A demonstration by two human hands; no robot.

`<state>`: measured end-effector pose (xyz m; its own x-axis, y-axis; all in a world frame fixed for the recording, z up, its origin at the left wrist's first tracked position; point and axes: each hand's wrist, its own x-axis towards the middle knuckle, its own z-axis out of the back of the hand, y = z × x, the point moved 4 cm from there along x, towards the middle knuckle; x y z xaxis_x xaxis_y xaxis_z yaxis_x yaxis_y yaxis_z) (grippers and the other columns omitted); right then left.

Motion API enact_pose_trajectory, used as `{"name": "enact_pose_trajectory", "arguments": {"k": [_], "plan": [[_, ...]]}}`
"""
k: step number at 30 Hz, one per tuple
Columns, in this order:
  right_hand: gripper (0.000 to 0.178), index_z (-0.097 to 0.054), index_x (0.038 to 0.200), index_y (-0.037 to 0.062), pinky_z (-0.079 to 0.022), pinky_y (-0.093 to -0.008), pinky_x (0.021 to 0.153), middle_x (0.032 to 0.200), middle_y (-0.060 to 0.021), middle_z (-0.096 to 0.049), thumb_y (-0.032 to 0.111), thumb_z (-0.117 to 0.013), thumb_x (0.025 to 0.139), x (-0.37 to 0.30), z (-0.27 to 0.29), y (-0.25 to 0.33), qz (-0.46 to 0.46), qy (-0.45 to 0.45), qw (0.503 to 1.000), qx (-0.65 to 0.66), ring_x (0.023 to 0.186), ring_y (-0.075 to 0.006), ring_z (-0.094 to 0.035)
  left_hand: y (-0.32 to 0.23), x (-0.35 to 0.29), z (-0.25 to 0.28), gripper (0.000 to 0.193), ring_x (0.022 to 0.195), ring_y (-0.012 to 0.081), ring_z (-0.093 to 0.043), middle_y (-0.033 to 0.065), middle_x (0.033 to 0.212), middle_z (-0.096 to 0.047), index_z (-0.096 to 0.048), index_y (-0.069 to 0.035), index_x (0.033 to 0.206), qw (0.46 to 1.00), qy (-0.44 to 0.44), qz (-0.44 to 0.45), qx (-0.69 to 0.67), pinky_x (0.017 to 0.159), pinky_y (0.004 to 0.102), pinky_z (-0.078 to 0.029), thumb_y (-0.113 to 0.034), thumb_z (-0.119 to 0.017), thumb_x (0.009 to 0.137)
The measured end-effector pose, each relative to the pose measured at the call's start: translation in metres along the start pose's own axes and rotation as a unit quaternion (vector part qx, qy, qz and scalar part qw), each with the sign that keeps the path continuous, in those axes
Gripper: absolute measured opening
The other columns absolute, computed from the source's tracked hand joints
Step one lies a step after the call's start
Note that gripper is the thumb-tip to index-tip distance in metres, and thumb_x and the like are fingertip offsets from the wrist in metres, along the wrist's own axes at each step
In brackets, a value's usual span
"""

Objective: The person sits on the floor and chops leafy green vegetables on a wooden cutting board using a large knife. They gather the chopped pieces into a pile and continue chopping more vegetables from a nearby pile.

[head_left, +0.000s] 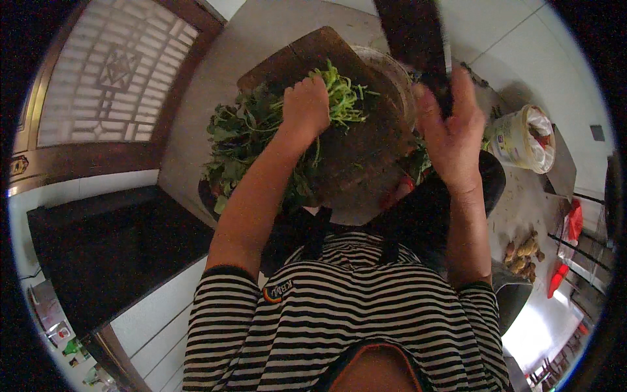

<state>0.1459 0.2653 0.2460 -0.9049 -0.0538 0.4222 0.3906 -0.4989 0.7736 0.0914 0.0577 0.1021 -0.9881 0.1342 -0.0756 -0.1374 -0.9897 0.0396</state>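
Note:
My left hand (305,112) is closed around a bunch of stemmed leafy greens (245,130), pressing it onto a dark wooden chopping board (362,153). The pale green stems (344,98) stick out to the right of my fist, and the leaves spread out on its left and hang over the board's near left side. To the right, raised above the board, my right hand (457,140) grips a large dark cleaver (416,42). Its blade points away from me and is slightly blurred; its top runs out of the picture.
Behind the board shows the rim of a round container (400,81). A pale yellow bucket (511,140) with white plastic inside stands at the right. Lumpy brown roots (522,256) lie nearer, and a black-topped cabinet (117,251) stands at the left, below a lattice door (117,78).

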Motion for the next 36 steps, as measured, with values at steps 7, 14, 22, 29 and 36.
{"name": "enact_pose_trajectory", "arguments": {"k": [7, 14, 22, 29, 36], "plan": [[0.028, -0.044, 0.101, 0.0027, -0.047, -0.0475, 0.059, 0.076, -0.0223, -0.06, 0.015, -0.062, 0.084, -0.019, -0.08, -0.081, 0.033, 0.092, 0.993, -0.068, 0.07, -0.0443, -0.058, -0.015, -0.011, -0.009, 0.047, 0.082, 0.0264, -0.055, 0.0121, 0.09, -0.055, -0.047, 0.0, 0.112, 0.983, -0.138, -0.094, 0.076, 0.071, 0.0393, -0.042, -0.01, -0.064, 0.07], [0.028, -0.044, 0.103, 0.0018, -0.047, -0.0495, 0.057, 0.075, -0.0237, -0.061, 0.018, -0.059, 0.086, 0.006, -0.041, -0.021, -0.02, 0.005, 0.997, -0.076, 0.065, -0.0441, -0.058, -0.014, -0.014, -0.003, 0.043, 0.081, 0.0255, -0.054, 0.0117, 0.088, -0.054, -0.048, 0.0, 0.107, 0.983, -0.131, -0.091, 0.095, 0.068, 0.0372, -0.04, -0.011, -0.065, 0.068], [0.025, -0.038, 0.1, 0.0033, -0.044, -0.055, 0.062, 0.075, -0.0276, -0.059, 0.017, -0.054, 0.086, -0.037, -0.105, -0.102, -0.055, 0.256, 0.953, -0.153, 0.074, -0.0469, -0.057, -0.007, -0.009, -0.011, 0.057, 0.085, 0.0284, -0.056, 0.0149, 0.095, -0.056, -0.044, 0.003, 0.118, 0.993, -0.07, -0.085, 0.035, 0.071, 0.04, -0.041, -0.013, -0.066, 0.068], [0.025, -0.042, 0.1, 0.0051, -0.046, -0.0538, 0.062, 0.075, -0.0254, -0.061, 0.023, -0.054, 0.088, -0.022, -0.089, -0.095, -0.07, 0.245, 0.954, -0.16, 0.073, -0.046, -0.059, 0.01, 0.007, -0.01, 0.051, 0.087, 0.0306, -0.056, 0.0155, 0.096, -0.057, -0.049, 0.004, 0.113, 0.999, -0.046, -0.007, -0.015, 0.073, 0.0427, -0.041, -0.014, -0.067, 0.07], [0.029, -0.047, 0.105, 0.0042, -0.047, -0.049, 0.059, 0.079, -0.023, -0.062, 0.022, -0.06, 0.085, 0.014, -0.034, -0.004, 0.021, 0.036, 0.999, -0.022, 0.072, -0.0425, -0.06, -0.014, -0.028, -0.003, 0.038, 0.085, 0.0254, -0.056, 0.0121, 0.089, -0.056, -0.052, -0.001, 0.101, 0.99, -0.084, -0.076, 0.088, 0.073, 0.0409, -0.041, -0.014, -0.067, 0.07]]}}
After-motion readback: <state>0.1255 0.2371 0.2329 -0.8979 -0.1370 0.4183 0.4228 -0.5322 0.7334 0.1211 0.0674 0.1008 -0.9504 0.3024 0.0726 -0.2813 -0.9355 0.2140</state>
